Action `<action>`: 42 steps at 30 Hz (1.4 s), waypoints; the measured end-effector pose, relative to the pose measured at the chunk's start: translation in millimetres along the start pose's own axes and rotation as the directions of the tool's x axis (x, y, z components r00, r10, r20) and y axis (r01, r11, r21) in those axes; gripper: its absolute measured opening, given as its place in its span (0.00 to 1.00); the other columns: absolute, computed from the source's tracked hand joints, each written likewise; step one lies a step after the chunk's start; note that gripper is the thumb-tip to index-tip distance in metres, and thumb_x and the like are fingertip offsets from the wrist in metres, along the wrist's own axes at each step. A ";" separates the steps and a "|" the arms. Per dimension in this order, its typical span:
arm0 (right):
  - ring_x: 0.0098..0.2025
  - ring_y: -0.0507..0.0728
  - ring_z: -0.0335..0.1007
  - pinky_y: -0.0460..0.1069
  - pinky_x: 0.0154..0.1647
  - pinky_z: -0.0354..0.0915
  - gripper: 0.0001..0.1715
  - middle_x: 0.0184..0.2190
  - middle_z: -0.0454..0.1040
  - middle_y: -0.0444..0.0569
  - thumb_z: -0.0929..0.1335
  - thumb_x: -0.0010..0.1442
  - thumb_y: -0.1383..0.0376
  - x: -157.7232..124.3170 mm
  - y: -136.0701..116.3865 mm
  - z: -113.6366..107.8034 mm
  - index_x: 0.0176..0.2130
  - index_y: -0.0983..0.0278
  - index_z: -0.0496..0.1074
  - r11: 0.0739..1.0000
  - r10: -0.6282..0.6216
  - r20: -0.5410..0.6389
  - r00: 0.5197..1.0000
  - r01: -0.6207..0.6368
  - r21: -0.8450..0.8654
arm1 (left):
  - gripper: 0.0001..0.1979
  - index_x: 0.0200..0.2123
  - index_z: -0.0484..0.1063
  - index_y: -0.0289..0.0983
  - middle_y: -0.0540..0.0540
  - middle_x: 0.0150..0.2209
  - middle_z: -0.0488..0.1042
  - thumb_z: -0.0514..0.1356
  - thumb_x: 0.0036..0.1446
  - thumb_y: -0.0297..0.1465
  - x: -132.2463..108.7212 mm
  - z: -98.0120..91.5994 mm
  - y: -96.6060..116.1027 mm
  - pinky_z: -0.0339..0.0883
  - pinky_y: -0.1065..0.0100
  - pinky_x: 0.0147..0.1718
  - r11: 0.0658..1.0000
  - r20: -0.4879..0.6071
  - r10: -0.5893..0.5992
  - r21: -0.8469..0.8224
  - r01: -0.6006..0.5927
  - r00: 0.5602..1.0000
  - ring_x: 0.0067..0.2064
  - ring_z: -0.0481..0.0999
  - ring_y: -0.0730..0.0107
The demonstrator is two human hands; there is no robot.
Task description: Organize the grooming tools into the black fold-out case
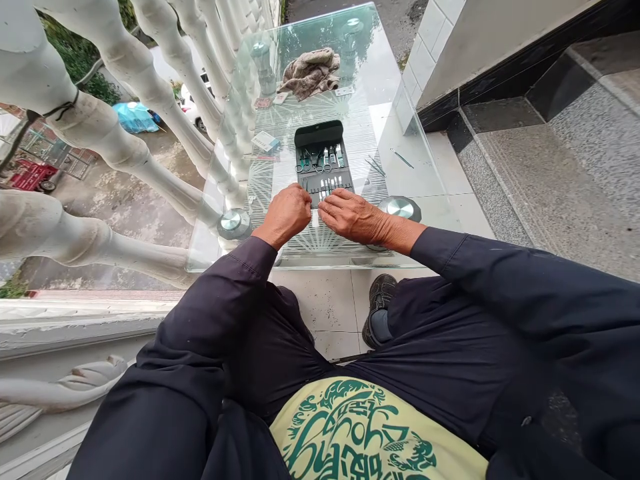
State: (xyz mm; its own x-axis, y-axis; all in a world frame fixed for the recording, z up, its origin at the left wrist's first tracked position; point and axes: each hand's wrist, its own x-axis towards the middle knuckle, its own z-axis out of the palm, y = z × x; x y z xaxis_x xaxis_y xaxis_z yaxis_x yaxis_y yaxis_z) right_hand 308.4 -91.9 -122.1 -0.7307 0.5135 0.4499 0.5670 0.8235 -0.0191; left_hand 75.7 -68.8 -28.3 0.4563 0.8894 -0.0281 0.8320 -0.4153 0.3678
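A dark manicure set case [325, 179] lies unfolded on the glass table [280, 243], its flap at the far side. Scissors, nail clippers [340, 156] and other small tools sit in its upper half, and a row of slim metal tools [331, 183] in its lower half. My left hand [286, 212] is closed at the near left corner of the case, fingertips curled on its edge. Over the near right edge, my right hand [353, 215] has its fingers pressed together by the slim tools. Whatever its fingertips pinch is hidden.
A crumpled brown cloth [311, 72] lies at the table's far end. Left of the case is a small card or packet [265, 141]; to the right lie several thin green sticks [376, 165]. White balusters [150, 87] line the left side; stone steps [560, 160] rise on the right.
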 end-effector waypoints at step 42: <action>0.62 0.80 0.86 0.69 0.64 0.80 0.20 0.53 0.88 0.73 0.79 0.77 0.61 -0.6 130.2 -83.3 0.59 0.73 0.91 0.322 0.942 0.159 0.295 -0.927 -0.189 | 0.15 0.59 0.92 0.39 0.31 0.66 0.88 0.65 0.87 0.38 -1.8 -12.9 15.8 0.83 0.42 0.70 0.995 -0.059 -0.031 0.089 0.037 0.998 0.65 0.89 0.38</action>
State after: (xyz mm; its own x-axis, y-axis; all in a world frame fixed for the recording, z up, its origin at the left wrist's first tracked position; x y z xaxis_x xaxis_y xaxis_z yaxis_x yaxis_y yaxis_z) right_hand 414.3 -5.0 -50.5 0.2580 0.9657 -0.0273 0.9325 -0.2563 -0.2545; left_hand 83.9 -74.5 -10.5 0.4107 0.9117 0.0149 0.8730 -0.3979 0.2820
